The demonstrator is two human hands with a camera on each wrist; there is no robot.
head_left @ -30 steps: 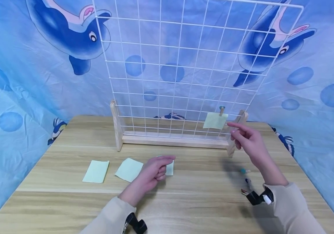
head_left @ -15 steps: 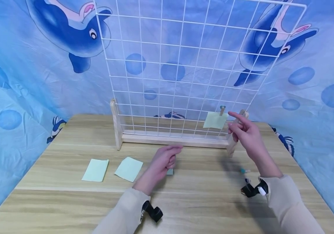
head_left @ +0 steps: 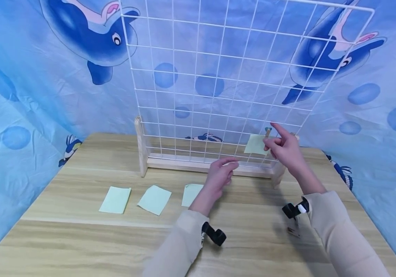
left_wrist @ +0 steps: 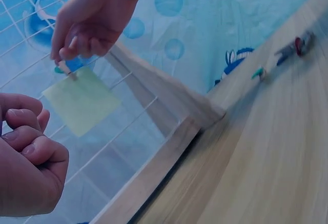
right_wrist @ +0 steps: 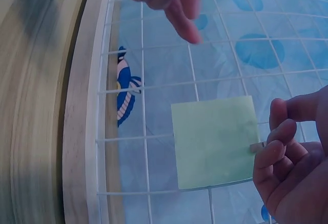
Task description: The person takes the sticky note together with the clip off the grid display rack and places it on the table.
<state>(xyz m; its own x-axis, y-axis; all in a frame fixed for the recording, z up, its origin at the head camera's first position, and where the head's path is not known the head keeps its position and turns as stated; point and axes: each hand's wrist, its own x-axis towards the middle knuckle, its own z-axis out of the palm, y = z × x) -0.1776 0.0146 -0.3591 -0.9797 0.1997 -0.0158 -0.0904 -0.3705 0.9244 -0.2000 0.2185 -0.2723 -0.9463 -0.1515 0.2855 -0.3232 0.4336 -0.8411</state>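
Note:
A pale green paper note (head_left: 256, 144) hangs on a white wire grid (head_left: 372, 10), held by a small wooden clothespin (head_left: 268, 132) with a teal ornament. My right hand (head_left: 286, 151) is beside the clothespin, index finger raised and thumb near the note's right edge. In the right wrist view its fingers overlap the clothespin (right_wrist: 256, 147). My left hand (head_left: 220, 174) hovers in front of the grid's lower part, left of the note, fingers loosely bent and holding nothing. In the left wrist view its bent fingers (left_wrist: 31, 142) appear left of the hanging note (left_wrist: 82, 101).
Three more pale green notes lie on the wooden table: one at left (head_left: 115, 200), one in the middle (head_left: 154, 200), one partly behind my left forearm (head_left: 191, 194). Small clips (left_wrist: 300, 47) lie at right. A wooden stand (head_left: 142, 150) supports the grid; a blue dolphin curtain (head_left: 21, 107) surrounds it.
My left hand has moved right and forward, toward the hanging note, uncovering the third table note. My right hand has risen slightly and shifted left, now overlapping the note's right edge.

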